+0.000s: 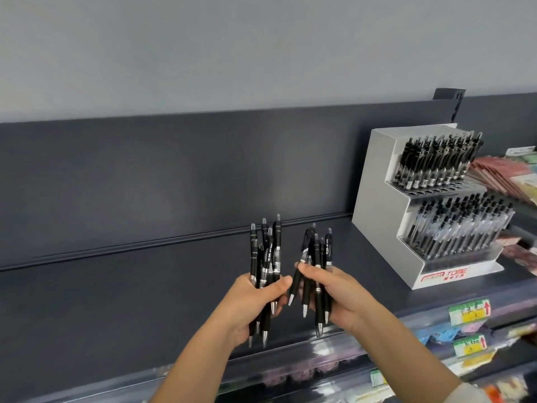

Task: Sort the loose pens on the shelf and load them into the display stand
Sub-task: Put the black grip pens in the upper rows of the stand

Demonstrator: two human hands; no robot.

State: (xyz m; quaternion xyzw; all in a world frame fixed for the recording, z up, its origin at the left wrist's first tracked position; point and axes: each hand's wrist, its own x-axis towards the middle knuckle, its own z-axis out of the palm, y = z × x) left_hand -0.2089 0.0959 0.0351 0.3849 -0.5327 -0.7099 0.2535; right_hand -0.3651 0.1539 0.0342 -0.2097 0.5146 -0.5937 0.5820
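Note:
My left hand [255,303] grips a bundle of several black pens [266,251], tips down and clickers up, above the dark shelf [116,301]. My right hand [334,292] holds a second bunch of several black pens [318,251], a little fanned, just right of the first bundle. The two hands are close together at mid-frame. The white stepped display stand [374,199] sits on the shelf to the right, its upper tier filled with black pens [436,161] and its lower tier with clear-barrelled pens [462,225].
Flat packets [505,175] lie stacked right of the stand. Price tags [467,312] hang along the shelf's front rail, with lower shelves of goods beneath. A dark back panel [174,175] rises behind the shelf.

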